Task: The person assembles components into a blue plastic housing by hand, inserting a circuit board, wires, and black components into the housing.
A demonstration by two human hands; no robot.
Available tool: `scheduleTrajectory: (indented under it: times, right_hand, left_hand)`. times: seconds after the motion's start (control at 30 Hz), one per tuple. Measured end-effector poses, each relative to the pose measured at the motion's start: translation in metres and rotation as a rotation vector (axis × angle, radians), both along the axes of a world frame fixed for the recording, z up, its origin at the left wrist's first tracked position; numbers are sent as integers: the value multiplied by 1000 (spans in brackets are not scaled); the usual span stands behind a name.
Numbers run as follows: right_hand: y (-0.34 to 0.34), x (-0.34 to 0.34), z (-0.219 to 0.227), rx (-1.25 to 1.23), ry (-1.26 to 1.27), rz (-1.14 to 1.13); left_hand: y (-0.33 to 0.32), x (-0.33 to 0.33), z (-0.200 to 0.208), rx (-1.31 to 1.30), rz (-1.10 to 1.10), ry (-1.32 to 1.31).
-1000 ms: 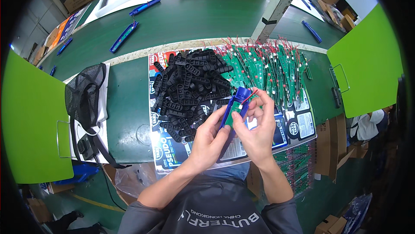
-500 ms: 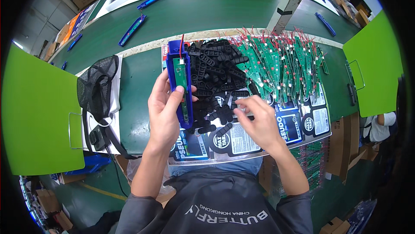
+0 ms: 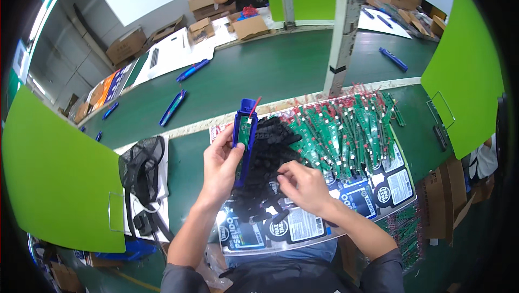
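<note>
A lime panel [image 3: 65, 174] stands left of the green bench [image 3: 186, 160], where a black mesh cap [image 3: 141, 163] lies. The left hand [image 3: 219, 166] is closed around a blue housing [image 3: 249, 152], raised beside the black pieces [image 3: 270, 144], thumb on its green board [image 3: 245, 129] — likely keeping it seated; a next move calls for steady thumb pressure. The right hand [image 3: 307, 186] half-curls near the pieces — whether it grips any, I cannot tell. Rightward, wired boards [image 3: 346, 136] partly cover printed sheets [image 3: 305, 225], before a pale post [image 3: 340, 44]

left hand [image 3: 219, 165]: holds blue housing [image 3: 250, 151], green board [image 3: 245, 128] inside | right hand [image 3: 305, 186]: near black pieces [image 3: 271, 144]
</note>
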State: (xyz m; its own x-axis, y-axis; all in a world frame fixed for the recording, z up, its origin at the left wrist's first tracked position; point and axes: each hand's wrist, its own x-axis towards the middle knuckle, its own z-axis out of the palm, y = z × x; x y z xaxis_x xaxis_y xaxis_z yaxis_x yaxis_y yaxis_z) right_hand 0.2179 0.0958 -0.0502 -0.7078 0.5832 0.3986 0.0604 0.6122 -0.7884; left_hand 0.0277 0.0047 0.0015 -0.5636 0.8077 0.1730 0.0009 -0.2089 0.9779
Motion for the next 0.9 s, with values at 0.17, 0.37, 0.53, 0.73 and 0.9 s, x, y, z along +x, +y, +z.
scheduleTrajectory:
  times: [0.17,0.37,0.53,0.73,0.9]
  right_hand:
    - [4,-11,-23,311,193,-33]
    - [4,-13,-29,356,208,9]
    - [9,-6,-28,311,217,-13]
    - [10,-11,-21,260,228,30]
    - [13,-7,-30,240,204,20]
  left_hand:
    - [67,-22,7,-128,-41,106]
    - [166,-47,-4,-305,-30,227]
    - [272,-49,-58,-444,-5,443]
    - [347,-60,-88,-552,-11,415]
    - [397,-43,-89,-565,-75,419]
